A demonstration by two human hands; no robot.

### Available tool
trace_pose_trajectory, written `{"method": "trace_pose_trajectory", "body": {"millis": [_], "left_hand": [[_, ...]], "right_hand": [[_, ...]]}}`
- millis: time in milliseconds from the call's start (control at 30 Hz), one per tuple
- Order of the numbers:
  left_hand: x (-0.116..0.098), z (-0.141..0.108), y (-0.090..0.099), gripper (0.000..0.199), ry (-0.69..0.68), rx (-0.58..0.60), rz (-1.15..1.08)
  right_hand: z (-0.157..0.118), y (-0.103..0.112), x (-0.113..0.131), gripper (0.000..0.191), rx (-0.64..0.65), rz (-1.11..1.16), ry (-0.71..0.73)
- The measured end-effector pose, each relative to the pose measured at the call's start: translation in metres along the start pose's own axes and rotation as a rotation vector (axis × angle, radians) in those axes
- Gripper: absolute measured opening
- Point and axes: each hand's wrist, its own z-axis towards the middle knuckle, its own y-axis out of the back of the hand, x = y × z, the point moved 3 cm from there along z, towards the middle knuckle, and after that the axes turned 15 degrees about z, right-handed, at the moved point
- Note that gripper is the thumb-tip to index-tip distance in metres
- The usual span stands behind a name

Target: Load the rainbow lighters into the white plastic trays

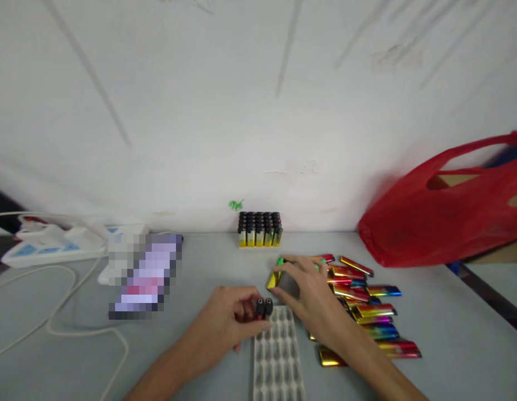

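Two black-topped lighters (264,307) stand side by side between the fingers and thumb of my left hand (231,318), over the far end of a pale tray (278,356) with rows of hollows. My right hand (310,292) pinches a yellow metallic lighter (273,278) beyond the tray, just right of its far end. Beside and partly under my right forearm lies a loose pile of shiny lighters (373,312) in red, gold, blue and purple. Near the wall, several black-topped lighters (260,231) stand upright in tight rows.
A phone (147,275) with a blurred screen lies at the left, beside a white power strip (58,248) and loose white cables (89,332). A red plastic bag (433,211) stands at the back right. The white wall (258,122) rises behind the table.
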Motion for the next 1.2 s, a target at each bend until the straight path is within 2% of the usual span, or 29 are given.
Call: {"method": "trace_pose_trajectory", "body": {"millis": [133,267,367,433,567,633,800,900,967,1067,1200], "left_hand": [[-0.001,-0.001,0.0,0.033,-0.008,0.003,-0.001],[-0.001,-0.001,0.001,0.035,-0.005,0.007,-0.001],[-0.001,0.0,0.001,0.035,-0.008,0.01,0.002],[-0.001,0.0,0.001,0.034,-0.01,0.013,0.006],[-0.002,-0.001,0.001,0.034,0.004,0.01,0.014],[-0.002,-0.002,0.002,0.035,0.015,0.008,0.019],[-0.002,-0.003,0.002,0.036,0.023,0.004,0.032],[-0.001,-0.003,0.002,0.036,0.017,-0.009,0.039],[0.001,-0.002,0.001,0.036,0.016,-0.022,0.039],[0.003,-0.001,0.002,0.037,0.018,-0.038,0.039],[0.004,0.0,0.003,0.038,0.023,-0.04,0.045]], "right_hand": [[-0.002,-0.004,0.003,0.041,-0.086,0.216,0.054],[-0.005,-0.011,0.009,0.025,-0.139,0.388,0.132],[-0.006,-0.013,0.012,0.038,-0.158,0.492,0.159],[-0.005,-0.012,0.011,0.051,-0.187,0.592,0.108],[0.001,-0.005,0.008,0.045,-0.192,0.927,-0.105],[0.004,0.0,0.008,0.049,-0.207,1.082,-0.191],[0.007,0.004,0.01,0.056,-0.287,1.407,-0.291],[0.006,0.001,0.016,0.053,-0.223,1.645,-0.35],[0.004,0.0,0.022,0.052,-0.152,1.721,-0.381],[-0.001,0.001,0.029,0.053,-0.069,1.717,-0.418],[-0.006,0.0,0.029,0.056,-0.019,1.588,-0.461]]}}
